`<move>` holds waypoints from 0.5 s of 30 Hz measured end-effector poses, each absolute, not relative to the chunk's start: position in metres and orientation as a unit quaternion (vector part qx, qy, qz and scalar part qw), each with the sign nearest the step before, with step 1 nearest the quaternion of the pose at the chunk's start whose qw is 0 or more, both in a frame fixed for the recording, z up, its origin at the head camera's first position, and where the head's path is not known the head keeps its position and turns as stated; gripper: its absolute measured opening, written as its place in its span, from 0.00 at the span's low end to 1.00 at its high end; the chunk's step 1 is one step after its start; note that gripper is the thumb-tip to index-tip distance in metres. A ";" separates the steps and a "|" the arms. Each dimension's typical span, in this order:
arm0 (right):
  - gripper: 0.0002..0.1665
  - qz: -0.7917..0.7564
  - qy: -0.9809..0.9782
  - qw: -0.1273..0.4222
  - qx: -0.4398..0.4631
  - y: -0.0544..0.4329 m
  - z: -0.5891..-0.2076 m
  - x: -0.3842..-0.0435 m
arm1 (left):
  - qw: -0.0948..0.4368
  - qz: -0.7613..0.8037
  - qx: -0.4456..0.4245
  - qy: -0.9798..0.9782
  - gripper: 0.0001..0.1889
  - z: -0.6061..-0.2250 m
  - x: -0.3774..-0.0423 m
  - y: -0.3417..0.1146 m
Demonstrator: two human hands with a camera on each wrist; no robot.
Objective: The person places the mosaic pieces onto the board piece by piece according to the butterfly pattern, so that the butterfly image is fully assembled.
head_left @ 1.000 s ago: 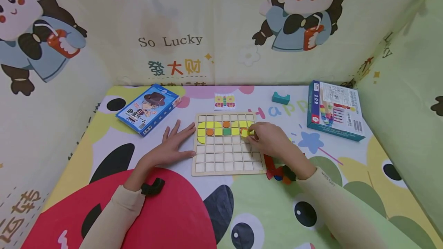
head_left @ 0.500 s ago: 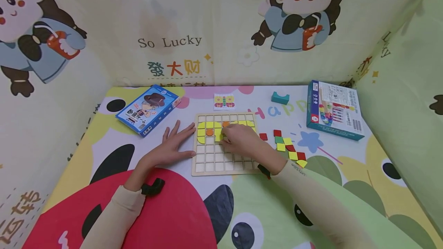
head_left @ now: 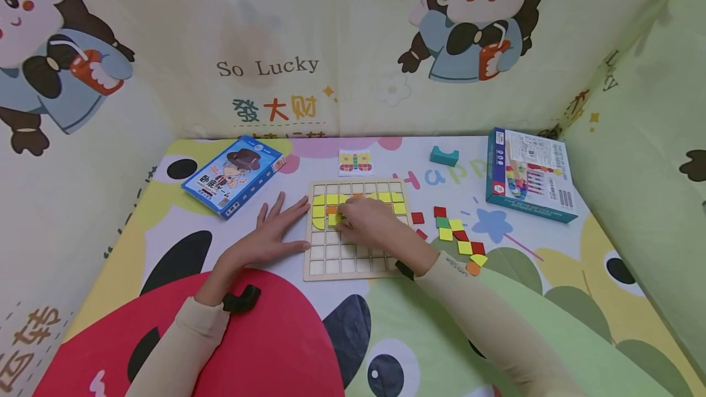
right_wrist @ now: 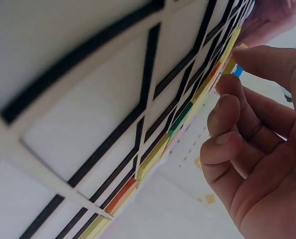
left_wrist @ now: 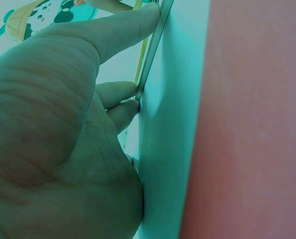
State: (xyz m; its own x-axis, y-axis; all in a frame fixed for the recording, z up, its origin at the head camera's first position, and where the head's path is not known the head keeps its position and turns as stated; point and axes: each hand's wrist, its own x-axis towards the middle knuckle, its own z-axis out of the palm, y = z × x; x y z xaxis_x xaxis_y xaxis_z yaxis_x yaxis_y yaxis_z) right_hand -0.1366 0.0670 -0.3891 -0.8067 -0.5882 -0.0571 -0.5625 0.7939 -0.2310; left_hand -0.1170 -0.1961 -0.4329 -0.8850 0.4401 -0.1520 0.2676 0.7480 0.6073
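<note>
A right hand [head_left: 366, 223] pinched a yellow tile [head_left: 333, 220] over the left side of the grid board [head_left: 333, 252], its left edge touched by a spread left hand [head_left: 268, 238]; a tilted release might have jostled seated tiles [head_left: 318, 210] there.

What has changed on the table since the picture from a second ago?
The right hand has moved left across the gridded board, with a yellow tile still pinched in its fingers. Its arm has uncovered loose tiles to the board's right. Nothing has visibly been let go. The left hand remains spread at the board's left edge; the blue box and picture card lie where they were.
</note>
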 end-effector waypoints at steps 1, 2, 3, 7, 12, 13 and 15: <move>0.18 -0.101 0.944 0.066 -0.306 0.066 -0.389 -0.137 | 0.145 0.299 0.191 0.924 0.49 -0.433 -0.117 -0.196; 0.18 -0.101 0.944 0.069 -0.306 0.065 -0.390 -0.137 | 0.145 0.299 0.191 0.924 0.49 -0.433 -0.117 -0.197; 0.18 -0.100 0.944 0.073 -0.306 0.064 -0.390 -0.137 | 0.145 0.300 0.191 0.923 0.49 -0.433 -0.116 -0.197; 0.17 -0.083 0.942 0.071 -0.316 0.061 -0.392 -0.138 | 0.145 0.299 0.192 0.923 0.50 -0.433 -0.116 -0.197; 0.17 -0.075 0.944 0.071 -0.313 0.060 -0.393 -0.138 | 0.144 0.298 0.194 0.923 0.50 -0.433 -0.117 -0.197; 0.18 -0.074 0.944 0.071 -0.312 0.059 -0.393 -0.138 | 0.145 0.299 0.194 0.923 0.50 -0.433 -0.117 -0.197; 0.18 -0.072 0.945 0.071 -0.311 0.059 -0.393 -0.137 | 0.145 0.299 0.193 0.923 0.50 -0.433 -0.117 -0.198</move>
State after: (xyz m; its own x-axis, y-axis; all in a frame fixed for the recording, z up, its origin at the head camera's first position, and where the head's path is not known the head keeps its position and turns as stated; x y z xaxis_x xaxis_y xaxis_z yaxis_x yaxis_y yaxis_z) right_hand -0.1374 0.0587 -0.3928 -0.7967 -0.5978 -0.0888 -0.5775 0.7964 -0.1798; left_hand -0.1166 -0.1975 -0.4331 -0.8835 0.4428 -0.1525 0.2695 0.7470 0.6078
